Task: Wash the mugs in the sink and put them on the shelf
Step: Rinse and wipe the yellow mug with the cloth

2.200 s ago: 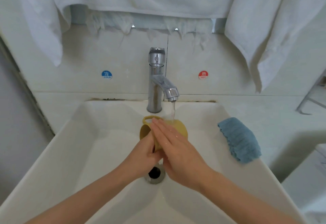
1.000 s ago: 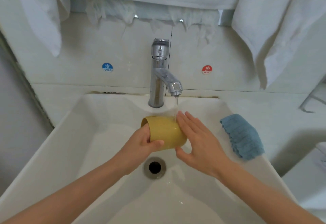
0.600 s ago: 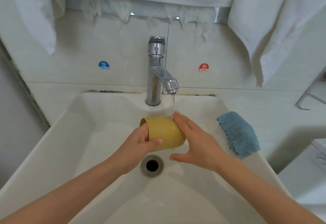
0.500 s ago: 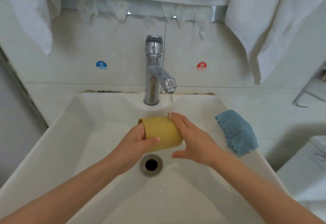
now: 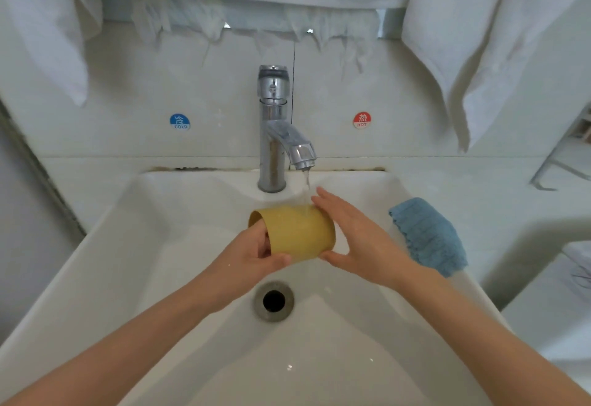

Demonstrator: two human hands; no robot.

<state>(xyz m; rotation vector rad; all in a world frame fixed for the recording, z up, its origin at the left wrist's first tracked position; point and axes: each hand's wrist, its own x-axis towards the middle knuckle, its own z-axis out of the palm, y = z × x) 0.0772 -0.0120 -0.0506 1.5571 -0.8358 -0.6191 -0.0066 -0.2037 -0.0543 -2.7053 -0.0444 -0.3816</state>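
Over the white ceramic basin (image 5: 134, 245), above the round metal drain (image 5: 273, 300): mustard-yellow plastic mug (image 5: 297, 234) held on its side under the thin stream from the chrome tap (image 5: 275, 136), left hand (image 5: 249, 261) clamped at the open rim with thumb below and fingers hidden behind or inside, right hand (image 5: 358, 242) open against the base, fingers straight and pressed together, thumb underneath. Likely risks, 2: wet wall slipping from the 1-hand grip and dropping into the basin; stream deflecting off the curved side toward the folded blue cloth (image 5: 427, 236) nearby.
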